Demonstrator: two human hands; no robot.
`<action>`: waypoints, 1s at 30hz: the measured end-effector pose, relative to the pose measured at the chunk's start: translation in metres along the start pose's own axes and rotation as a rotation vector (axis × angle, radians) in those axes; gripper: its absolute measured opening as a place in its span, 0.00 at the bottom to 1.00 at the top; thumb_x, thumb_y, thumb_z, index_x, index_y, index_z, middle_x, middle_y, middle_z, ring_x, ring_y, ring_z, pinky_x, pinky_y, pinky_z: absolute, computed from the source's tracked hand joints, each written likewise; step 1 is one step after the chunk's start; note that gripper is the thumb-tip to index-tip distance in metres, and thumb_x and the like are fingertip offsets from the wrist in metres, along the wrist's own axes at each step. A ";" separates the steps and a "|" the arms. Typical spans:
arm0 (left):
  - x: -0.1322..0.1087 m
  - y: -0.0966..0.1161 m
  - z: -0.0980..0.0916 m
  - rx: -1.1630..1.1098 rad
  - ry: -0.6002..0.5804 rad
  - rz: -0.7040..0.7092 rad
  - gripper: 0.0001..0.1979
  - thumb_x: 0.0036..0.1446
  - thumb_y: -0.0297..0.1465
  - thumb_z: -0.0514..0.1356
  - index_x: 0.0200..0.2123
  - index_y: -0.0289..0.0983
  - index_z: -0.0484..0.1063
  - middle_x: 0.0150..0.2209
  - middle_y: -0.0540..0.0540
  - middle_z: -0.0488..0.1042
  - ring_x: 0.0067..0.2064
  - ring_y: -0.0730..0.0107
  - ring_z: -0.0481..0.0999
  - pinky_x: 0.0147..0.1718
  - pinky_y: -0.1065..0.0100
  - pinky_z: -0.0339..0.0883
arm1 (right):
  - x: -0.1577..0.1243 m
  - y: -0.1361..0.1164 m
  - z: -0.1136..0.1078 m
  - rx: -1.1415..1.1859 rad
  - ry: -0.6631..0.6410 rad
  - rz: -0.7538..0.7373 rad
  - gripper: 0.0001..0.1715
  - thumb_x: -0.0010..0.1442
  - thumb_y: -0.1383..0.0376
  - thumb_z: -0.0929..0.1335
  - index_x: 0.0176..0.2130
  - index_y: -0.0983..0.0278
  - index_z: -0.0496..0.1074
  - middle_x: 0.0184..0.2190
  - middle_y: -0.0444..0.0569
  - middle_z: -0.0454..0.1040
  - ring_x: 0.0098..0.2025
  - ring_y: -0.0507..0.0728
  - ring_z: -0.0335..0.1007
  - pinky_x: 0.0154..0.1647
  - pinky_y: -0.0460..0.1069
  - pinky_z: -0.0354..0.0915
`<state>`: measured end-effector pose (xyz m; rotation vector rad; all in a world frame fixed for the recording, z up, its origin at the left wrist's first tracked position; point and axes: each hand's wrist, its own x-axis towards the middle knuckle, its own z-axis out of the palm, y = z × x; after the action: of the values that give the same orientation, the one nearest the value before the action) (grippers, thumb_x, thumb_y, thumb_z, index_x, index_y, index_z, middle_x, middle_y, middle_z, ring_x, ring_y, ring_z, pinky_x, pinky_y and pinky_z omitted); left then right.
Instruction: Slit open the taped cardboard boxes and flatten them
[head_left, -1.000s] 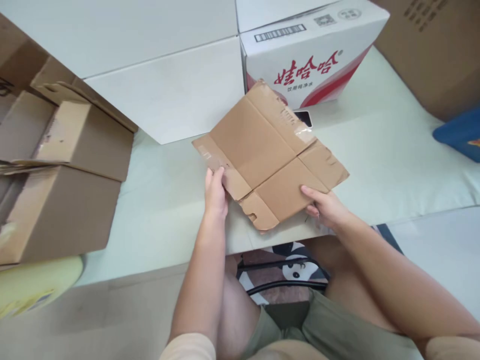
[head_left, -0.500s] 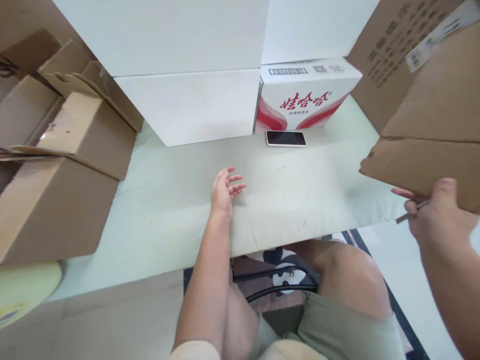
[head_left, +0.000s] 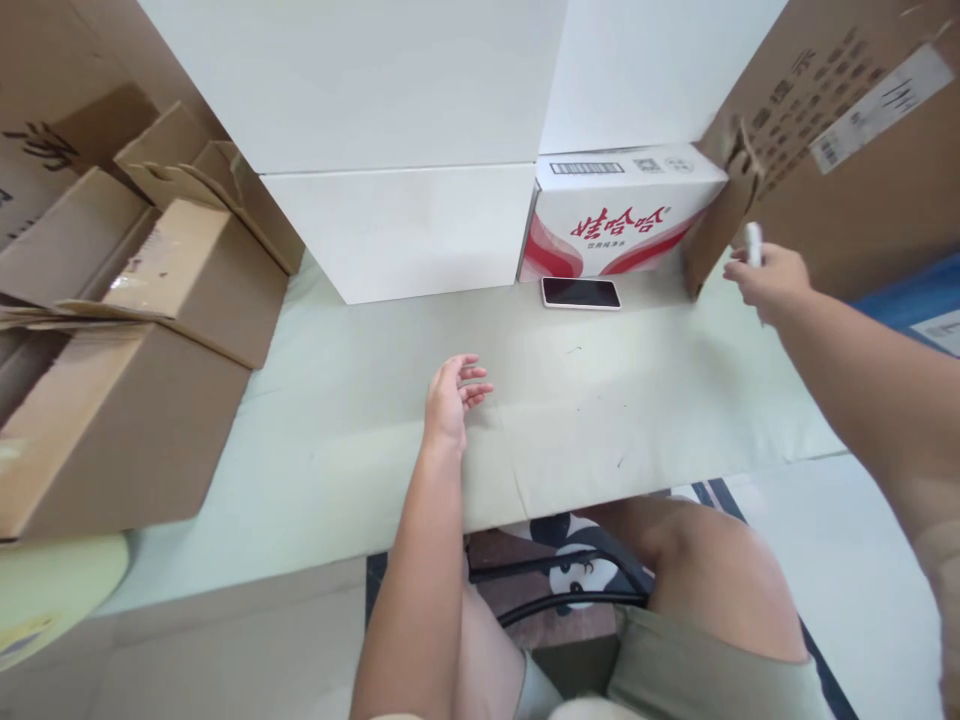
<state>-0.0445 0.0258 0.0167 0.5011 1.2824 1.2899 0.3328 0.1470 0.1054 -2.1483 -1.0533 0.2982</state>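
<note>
My left hand (head_left: pixel 452 398) is held over the middle of the table with its fingers apart and nothing in it. On the right, my right hand (head_left: pixel 772 278) is closed around a slim white tool that looks like a box cutter (head_left: pixel 753 243); its lower end is mostly hidden by the hand. Just left of that hand, a brown cardboard piece (head_left: pixel 721 225) stands on edge on the table, beside the white-and-red carton (head_left: pixel 615 225). The fingers appear apart from the cardboard. A phone (head_left: pixel 581 293) lies face up in front of the carton.
Large white boxes (head_left: pixel 405 235) are stacked at the back. Opened brown cardboard boxes (head_left: pixel 142 420) fill the left side of the pale-covered table (head_left: pixel 360 430). A big brown box (head_left: pixel 870 190) stands at the right, with a blue item (head_left: pixel 907 295) near it. A yellow-green stool (head_left: pixel 60 590) is at lower left.
My right hand has moved up and away from me across the right side, and no longer holds the cardboard, which now stands by the carton. My left hand stays nearly still.
</note>
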 end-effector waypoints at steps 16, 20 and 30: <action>-0.027 0.004 -0.004 -0.113 -0.031 0.009 0.12 0.56 0.40 0.58 0.35 0.39 0.74 0.33 0.47 0.75 0.26 0.74 0.75 0.30 0.70 0.62 | -0.109 -0.042 -0.031 0.017 -0.406 -0.108 0.28 0.58 0.72 0.71 0.16 0.60 0.56 0.14 0.41 0.57 0.18 0.47 0.52 0.23 0.49 0.50; -0.037 0.012 -0.026 -0.172 0.030 0.064 0.11 0.58 0.38 0.56 0.35 0.38 0.74 0.32 0.49 0.74 0.26 0.75 0.75 0.32 0.69 0.63 | -0.141 -0.068 0.002 -0.084 -0.586 -0.389 0.26 0.63 0.67 0.67 0.15 0.63 0.64 0.17 0.50 0.67 0.22 0.51 0.61 0.26 0.50 0.57; -0.034 0.023 -0.064 -0.394 0.177 0.084 0.08 0.56 0.35 0.55 0.28 0.37 0.67 0.26 0.50 0.70 0.22 0.77 0.68 0.29 0.70 0.59 | -0.313 -0.207 0.141 0.128 -1.008 -1.310 0.11 0.59 0.69 0.65 0.40 0.63 0.76 0.37 0.51 0.79 0.38 0.59 0.75 0.40 0.53 0.67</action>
<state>-0.1035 -0.0200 0.0309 0.1646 1.1184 1.6400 -0.0594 0.0650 0.1158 -0.7159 -2.5923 0.7549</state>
